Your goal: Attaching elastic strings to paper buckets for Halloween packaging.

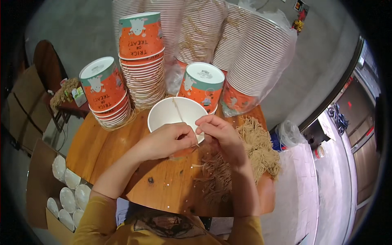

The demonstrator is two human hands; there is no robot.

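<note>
A paper bucket [161, 112] with a white inside and an orange outside stands tilted on the wooden table [134, 175], its mouth toward me. A length of tan twine [177, 107] runs across its opening. My left hand [169, 141] is at the bucket's near rim, thumb and fingers pinched together on a thin twine end. Just to its right, my right hand [220, 132] is also closed in a pinch at the rim; twine appears to be between its fingertips, partly hidden. A thick bundle of cut tan twine [259, 149] lies beside and under my right forearm.
Upside-down orange and green buckets stand in a tall stack [141, 41], a left stack [102, 92] and a right stack [202, 83]. Behind rise tall plastic-wrapped bucket stacks [261, 53]. A cardboard box [41, 183] at lower left holds several white-bottomed buckets [68, 199].
</note>
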